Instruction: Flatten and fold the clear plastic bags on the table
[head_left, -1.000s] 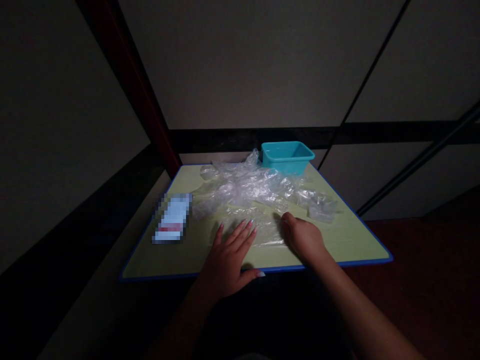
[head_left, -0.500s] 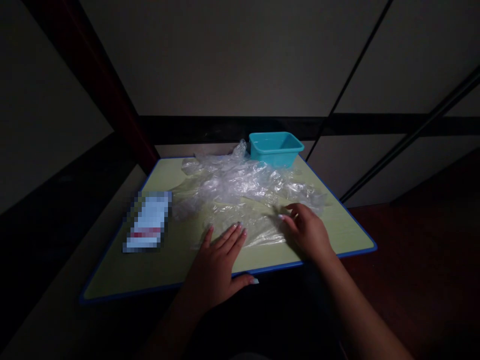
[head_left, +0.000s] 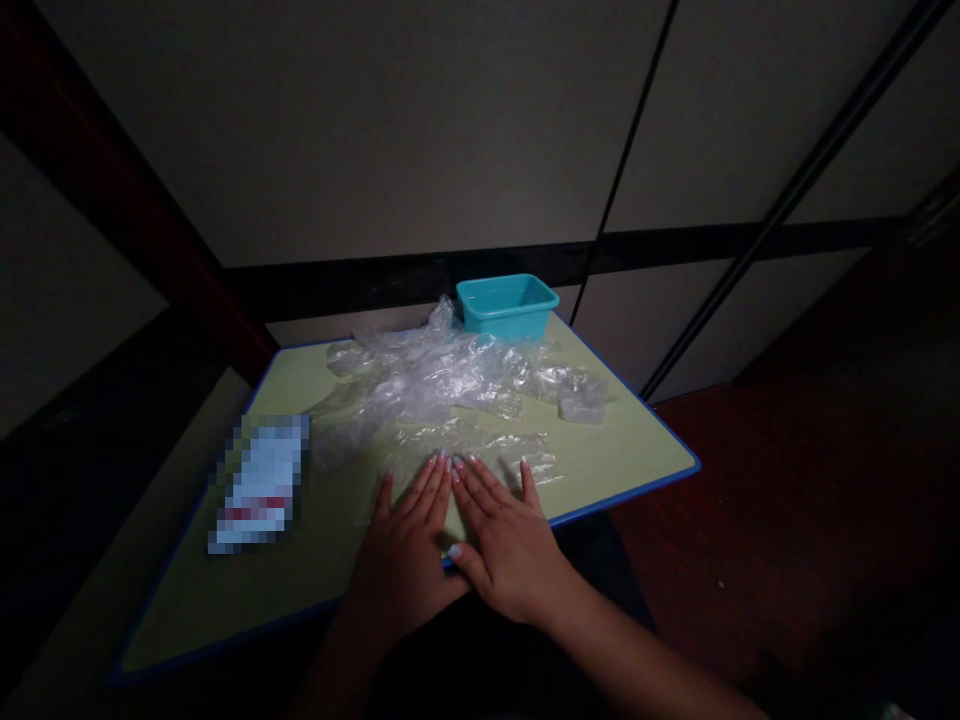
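1. Film [head_left: 487, 440], clear and thin, lies at lower centre of the frame on the table [head_left: 637, 440]; our left hand [head_left: 403, 555] and right hand [head_left: 514, 550] rest flat at its near side, released, grasping nothing; we judge that such pressure keeps slippery plastic down.
2. Crumpled plastic [head_left: 442, 375] sits mid-frame beyond the film; that leaves our hands room.
3. Turquoise bin [head_left: 510, 325] stands behind it; a pixelated object [head_left: 262, 470], left, lies clear of us.
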